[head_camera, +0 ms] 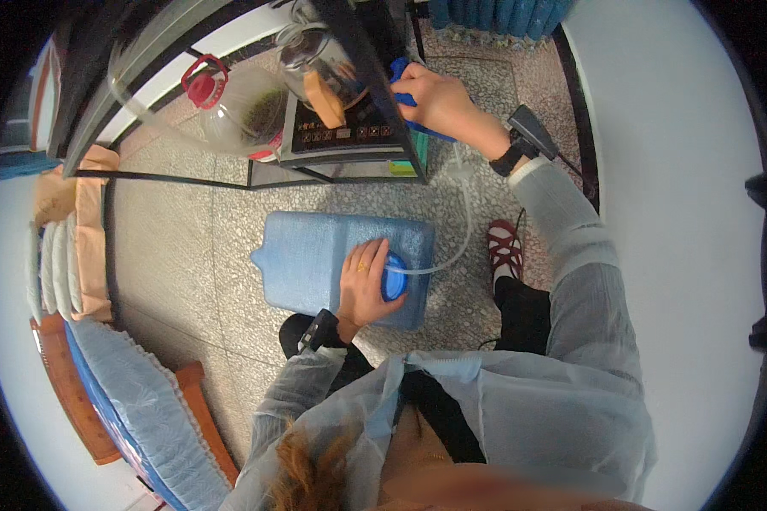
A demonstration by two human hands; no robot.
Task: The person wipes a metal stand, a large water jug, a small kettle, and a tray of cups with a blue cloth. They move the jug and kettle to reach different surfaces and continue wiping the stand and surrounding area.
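Observation:
On the speckled floor stands a translucent blue plastic water container (pixel 300 259) with a round blue cap (pixel 394 278). My left hand (pixel 365 281) rests on the container's top, fingers curved around the cap's left side. A clear flexible tube (pixel 468 223) runs from the cap, curving right and up toward the shelf rack's side. At that side, my right hand (pixel 431 96) grips a bunched blue cloth (pixel 409 70) against the black rack post. Part of the cloth is hidden behind my fingers.
The black metal rack (pixel 166 181) holds an induction cooker (pixel 358 137), a glass kettle (pixel 339 70) with a wooden handle and a large clear bottle (pixel 236 115) with a red cap. A bed (pixel 140 409) stands lower left, a white wall (pixel 665 191) at right. My shoe (pixel 505 246) is right of the container.

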